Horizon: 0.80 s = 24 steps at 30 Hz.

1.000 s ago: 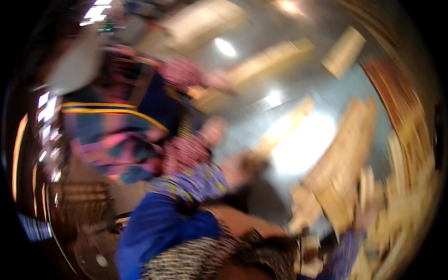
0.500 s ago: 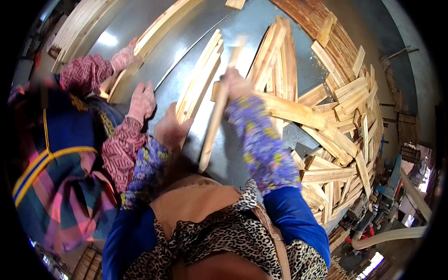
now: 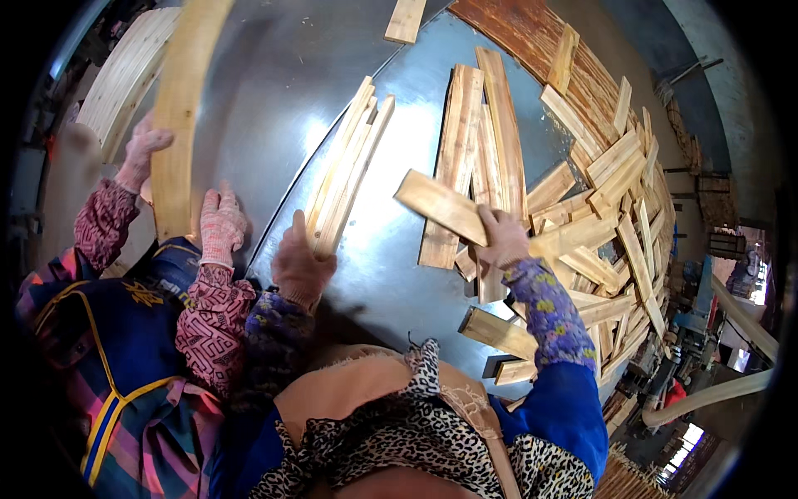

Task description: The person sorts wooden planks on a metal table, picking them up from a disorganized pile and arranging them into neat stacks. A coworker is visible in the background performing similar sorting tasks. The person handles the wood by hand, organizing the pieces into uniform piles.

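The step in hand looks to be handling a single slat (image 3: 440, 204) with the right hand (image 3: 503, 237) while the left hand (image 3: 303, 262) tends the bundle (image 3: 353, 166) on the metal desk (image 3: 374, 291). The slat is right of the bundle, well apart from it, tilted across the planks (image 3: 474, 158); the right grip is closed round its right end. In my judgement, the next move calls for a firm hold and clearance over those planks. The right forearm angles up and leftward from the lower edge, knuckles uppermost. The left hand is at the bundle's near end, fingers pointing away from the body and thumb spread to the right; I cannot tell whether that grip is clenched or merely resting. Farther right of the bundle is a jumbled pile (image 3: 615, 179); left of it, a co-worker's hand (image 3: 145, 150) is against a long board (image 3: 179, 108).
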{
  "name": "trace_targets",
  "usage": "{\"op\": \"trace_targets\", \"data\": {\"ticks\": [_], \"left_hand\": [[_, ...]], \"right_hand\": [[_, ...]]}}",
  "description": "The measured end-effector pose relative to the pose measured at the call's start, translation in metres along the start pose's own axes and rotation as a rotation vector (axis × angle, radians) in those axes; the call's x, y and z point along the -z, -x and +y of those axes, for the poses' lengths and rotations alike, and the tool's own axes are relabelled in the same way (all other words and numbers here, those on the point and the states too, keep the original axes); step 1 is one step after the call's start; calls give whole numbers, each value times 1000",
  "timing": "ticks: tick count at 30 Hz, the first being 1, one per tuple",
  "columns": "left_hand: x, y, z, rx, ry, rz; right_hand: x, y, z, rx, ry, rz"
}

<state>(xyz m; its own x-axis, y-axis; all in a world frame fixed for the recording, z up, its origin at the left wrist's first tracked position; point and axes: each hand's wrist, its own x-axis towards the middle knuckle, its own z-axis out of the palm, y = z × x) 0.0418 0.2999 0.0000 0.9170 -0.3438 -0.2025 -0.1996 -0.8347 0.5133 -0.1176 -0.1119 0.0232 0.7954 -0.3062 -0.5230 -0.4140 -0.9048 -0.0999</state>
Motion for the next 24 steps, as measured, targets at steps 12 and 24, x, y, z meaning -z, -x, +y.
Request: {"op": "trace_targets", "data": {"ticks": [12,24], "left_hand": [[-44,19,30,-15,-191,-24],[-82,65,49,-95,-174,-109]], "right_hand": [[-34,-88,-26,-217,-1758,132],[-119,4,-79,-295,-118,551]]}}
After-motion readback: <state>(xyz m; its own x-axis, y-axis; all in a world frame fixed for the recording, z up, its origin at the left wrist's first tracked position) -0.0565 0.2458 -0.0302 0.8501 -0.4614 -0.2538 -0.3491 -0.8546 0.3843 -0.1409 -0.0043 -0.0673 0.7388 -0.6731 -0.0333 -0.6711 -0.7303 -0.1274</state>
